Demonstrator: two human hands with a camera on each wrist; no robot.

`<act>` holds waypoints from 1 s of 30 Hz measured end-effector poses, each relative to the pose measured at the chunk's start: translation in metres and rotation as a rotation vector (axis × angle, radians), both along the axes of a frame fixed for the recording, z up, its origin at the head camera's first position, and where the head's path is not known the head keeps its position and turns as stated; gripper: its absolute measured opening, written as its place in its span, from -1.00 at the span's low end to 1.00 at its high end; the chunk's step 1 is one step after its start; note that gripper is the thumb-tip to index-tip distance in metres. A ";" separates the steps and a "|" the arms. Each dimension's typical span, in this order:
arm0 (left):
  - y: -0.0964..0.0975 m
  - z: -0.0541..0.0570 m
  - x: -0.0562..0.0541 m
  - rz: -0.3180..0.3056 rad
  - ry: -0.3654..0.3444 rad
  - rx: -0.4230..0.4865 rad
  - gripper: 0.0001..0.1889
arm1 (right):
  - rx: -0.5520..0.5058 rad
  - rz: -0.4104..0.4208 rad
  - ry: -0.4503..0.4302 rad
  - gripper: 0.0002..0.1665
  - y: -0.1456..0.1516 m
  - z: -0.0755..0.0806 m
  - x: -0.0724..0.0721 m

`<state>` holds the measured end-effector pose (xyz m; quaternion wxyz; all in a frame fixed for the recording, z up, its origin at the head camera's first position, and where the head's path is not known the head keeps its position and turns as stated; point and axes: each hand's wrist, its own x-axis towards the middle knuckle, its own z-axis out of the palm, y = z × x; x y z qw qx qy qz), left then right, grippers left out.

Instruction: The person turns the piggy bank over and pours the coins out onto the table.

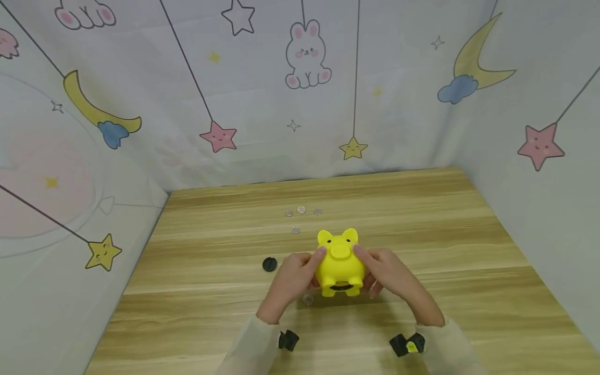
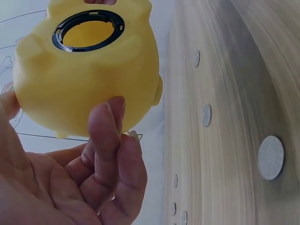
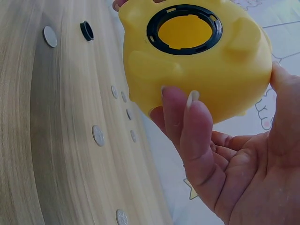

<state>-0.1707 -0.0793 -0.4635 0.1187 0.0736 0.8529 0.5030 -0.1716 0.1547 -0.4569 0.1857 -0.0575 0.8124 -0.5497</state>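
Note:
A yellow piggy bank (image 1: pixel 340 265) is held up over the table, its snout toward the head camera. My left hand (image 1: pixel 294 275) grips one side of it, thumb beside the snout and fingers around the body. On the other side, my right hand (image 1: pixel 390 272) holds it the same way. Both wrist views show the round hole in its belly uncovered, framed by a black ring (image 3: pixel 151 29), with the yellow inside showing through. A black round cap (image 1: pixel 269 264) lies on the table left of my left hand. One coin (image 1: pixel 307 299) lies below the piggy bank.
Several more silver coins (image 1: pixel 301 210) lie on the wood-grain table (image 1: pixel 211 312) beyond the piggy bank. White cloth walls (image 1: pixel 262 104) printed with stars, moons and rabbits enclose the table at the back and both sides.

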 end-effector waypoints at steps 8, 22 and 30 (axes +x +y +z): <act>-0.005 -0.001 -0.003 -0.072 0.088 0.045 -0.28 | -0.100 0.066 0.113 -0.32 0.011 -0.003 0.000; -0.008 -0.001 0.001 -0.131 0.180 0.233 -0.01 | -0.237 0.073 0.300 0.10 0.014 -0.007 0.002; -0.007 -0.002 0.001 -0.156 0.346 0.266 0.05 | -0.261 0.092 0.459 0.10 0.012 -0.007 0.005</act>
